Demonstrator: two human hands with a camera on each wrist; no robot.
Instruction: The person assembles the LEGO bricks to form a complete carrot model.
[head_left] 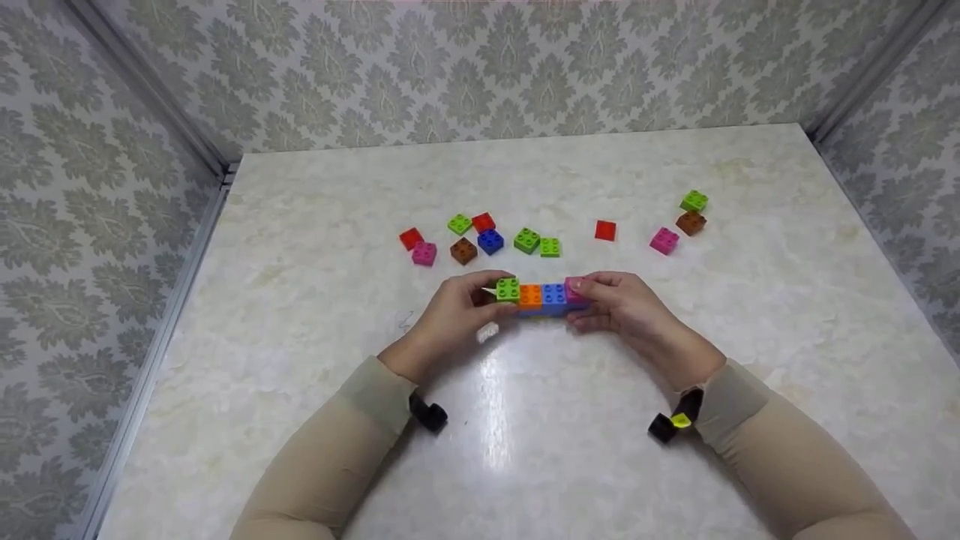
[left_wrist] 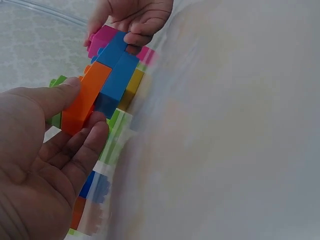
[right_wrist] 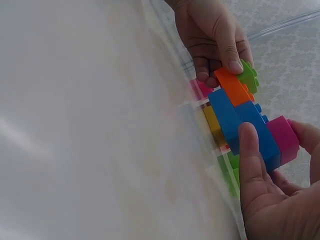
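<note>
Both hands hold a built row of toy building bricks close over the table. From left to right its top shows a green brick [head_left: 508,289], an orange brick [head_left: 531,295], a blue brick [head_left: 554,294] and a pink brick [head_left: 575,289]. More blue lies beneath, with a yellow brick [left_wrist: 131,89] at the bottom. My left hand [head_left: 459,304] pinches the green and orange end, its thumb on the orange side in the left wrist view. My right hand [head_left: 630,307] grips the other end, a fingertip on the pink brick and another digit against the blue side.
Behind the row lie loose bricks, among them a dark blue brick [head_left: 490,241], a brown brick [head_left: 463,250] and a flat red piece [head_left: 605,230]. Farther right is a small group with a pink brick [head_left: 664,241]. Patterned walls [head_left: 465,82] enclose the pale table [head_left: 315,202].
</note>
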